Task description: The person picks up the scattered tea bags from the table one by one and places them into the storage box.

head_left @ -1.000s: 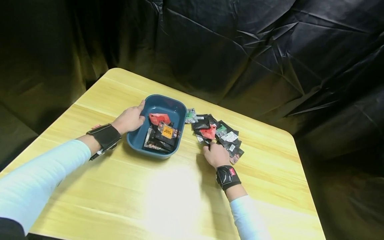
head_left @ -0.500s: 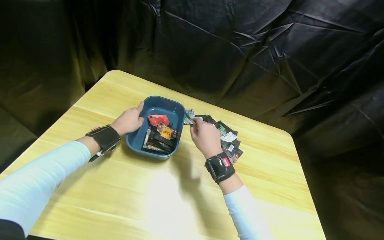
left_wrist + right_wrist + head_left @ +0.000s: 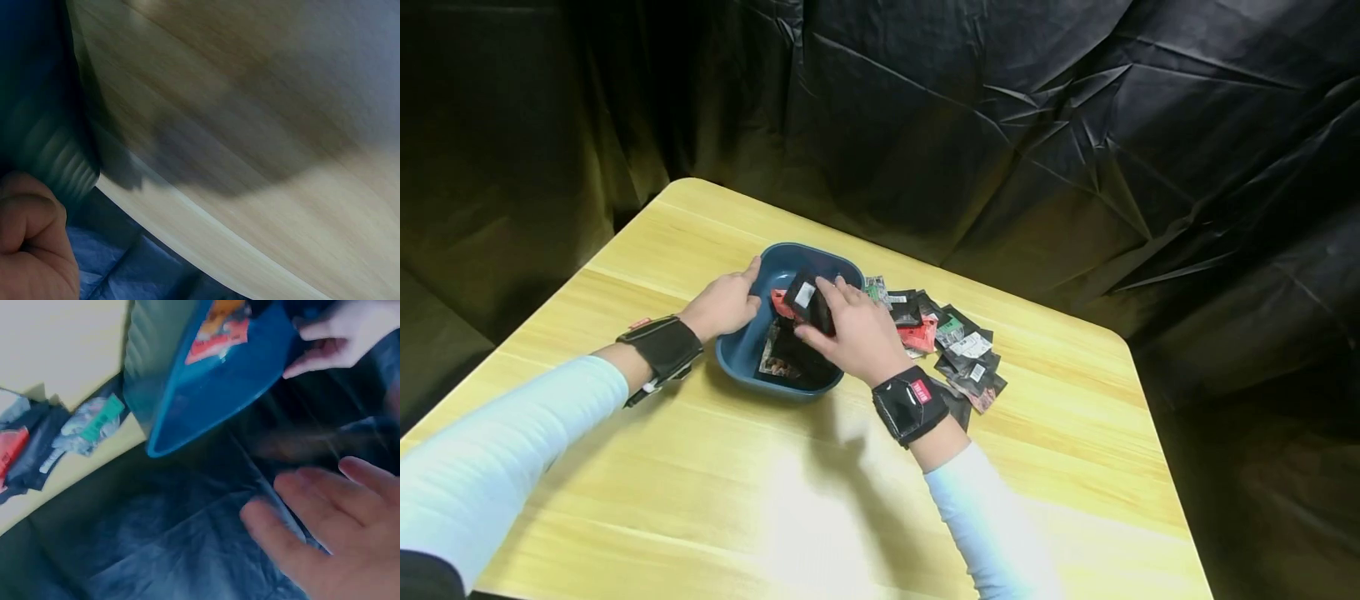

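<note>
My left hand [image 3: 722,305] grips the left rim of a deep blue plastic bin [image 3: 736,357]. Its curled fingers [image 3: 28,219] show outside the bin wall in the left wrist view. Over the bin's right side is my right hand [image 3: 867,335], fingers spread and fairly straight. A black packet [image 3: 801,308] with a white label lies tilted just beyond its fingertips, inside the bin; the right wrist view shows nothing between the blurred fingers [image 3: 325,512]. Beneath are a red packet [image 3: 781,303] and several dark ones, partly hidden by the right hand.
Several small packets [image 3: 972,343] lie overlapping on the wooden table [image 3: 1060,400] right of the bin, among them a red one [image 3: 919,335]. A green-labelled packet [image 3: 876,288] lies close to the bin's right wall. Black sheeting [image 3: 955,125] hangs behind the table.
My right hand took a packet from the pile and moved left over the bin. A black packet now lies at its fingertips, which have spread. The left hand stays on the rim.
</note>
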### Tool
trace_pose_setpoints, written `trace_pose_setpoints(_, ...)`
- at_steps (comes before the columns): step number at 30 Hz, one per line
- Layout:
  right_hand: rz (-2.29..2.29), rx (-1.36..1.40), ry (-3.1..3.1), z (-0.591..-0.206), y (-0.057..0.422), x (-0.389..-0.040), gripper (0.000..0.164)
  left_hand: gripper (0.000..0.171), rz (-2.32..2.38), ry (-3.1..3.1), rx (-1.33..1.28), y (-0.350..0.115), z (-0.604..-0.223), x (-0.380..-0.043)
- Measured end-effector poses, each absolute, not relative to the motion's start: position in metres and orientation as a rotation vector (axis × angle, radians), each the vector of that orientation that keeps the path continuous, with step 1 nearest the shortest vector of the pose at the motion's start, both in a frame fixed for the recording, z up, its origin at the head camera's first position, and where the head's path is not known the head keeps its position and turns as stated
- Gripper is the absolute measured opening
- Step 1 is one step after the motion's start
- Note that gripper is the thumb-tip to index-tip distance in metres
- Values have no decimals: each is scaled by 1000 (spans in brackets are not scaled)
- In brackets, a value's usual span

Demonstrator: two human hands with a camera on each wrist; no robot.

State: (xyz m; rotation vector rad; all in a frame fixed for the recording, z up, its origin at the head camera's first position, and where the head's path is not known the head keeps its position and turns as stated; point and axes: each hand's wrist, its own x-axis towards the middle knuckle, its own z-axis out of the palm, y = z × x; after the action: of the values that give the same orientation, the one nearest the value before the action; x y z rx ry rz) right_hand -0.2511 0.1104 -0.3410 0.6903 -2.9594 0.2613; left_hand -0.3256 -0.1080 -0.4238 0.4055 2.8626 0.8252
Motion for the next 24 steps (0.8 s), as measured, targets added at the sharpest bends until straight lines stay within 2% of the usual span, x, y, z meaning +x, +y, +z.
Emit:
trace_pose_setpoints(3, 307, 702, -3007, -348, 129, -246, 68, 72, 829, 2869, 410, -108, -424, -326)
trace_pose_setpoints(8, 355, 495, -3174, -367, 194, -234, 50, 72, 838, 2859, 398, -108, -423, -326)
trace_pose_setpoints(10, 331, 393, -3298, -380, 220, -228, 59, 72, 833, 2853, 392, -108, -422, -326)
trace_pose_setpoints(14, 309, 292, -3476, -409, 254, -217, 90, 72, 821, 2849, 386, -109, -421, -325)
trace_pose_setpoints(16, 296, 281, -3471, -422, 262, -212, 96, 71, 817, 2850, 391, -109, -422, -325)
trace_pose_setpoints(18, 237, 309, -3393, -434, 265, -208, 88, 71, 816, 2846, 396, -110, -422, -325)
trace_pose_setpoints(24, 20, 387, -2989, -443, 255, -206, 40, 71, 813, 2847, 403, -108, -422, -328)
